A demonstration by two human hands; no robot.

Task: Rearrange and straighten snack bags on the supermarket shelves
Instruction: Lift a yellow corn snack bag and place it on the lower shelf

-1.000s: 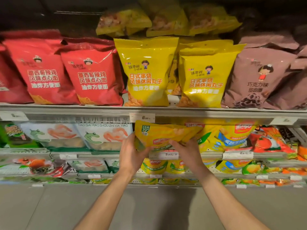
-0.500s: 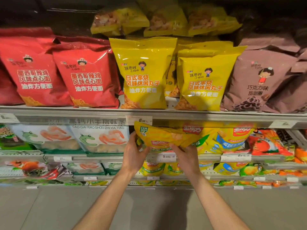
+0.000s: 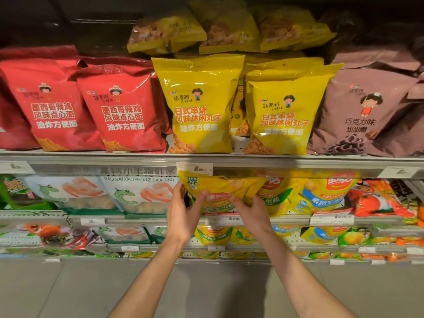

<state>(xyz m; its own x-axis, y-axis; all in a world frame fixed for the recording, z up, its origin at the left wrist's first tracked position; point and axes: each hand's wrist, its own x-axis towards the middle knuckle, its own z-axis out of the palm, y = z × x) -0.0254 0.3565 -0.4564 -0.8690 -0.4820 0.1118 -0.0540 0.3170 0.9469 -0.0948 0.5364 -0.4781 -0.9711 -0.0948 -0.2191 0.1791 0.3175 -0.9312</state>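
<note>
A yellow corn snack bag [image 3: 220, 189] sits tilted at the front of the second shelf, just under the shelf edge above. My left hand [image 3: 183, 214] grips its left side, thumb on the front. My right hand [image 3: 252, 213] pinches its lower right part. More yellow corn bags [image 3: 321, 196] stand to its right on the same shelf. Above, two large yellow bags [image 3: 282, 111] stand upright between red bags [image 3: 124, 111] and brown bags [image 3: 362, 113].
White shrimp-stick bags [image 3: 140, 193] stand left of my hands, orange bags [image 3: 378, 198] at the right. A price tag [image 3: 195, 168] hangs on the upper shelf edge [image 3: 298, 162]. Lower shelves hold more small bags. Grey floor [image 3: 68, 290] lies below.
Both hands with the yellow corn bag have risen slightly toward the shelf edge. The view has shifted a little to the right.
</note>
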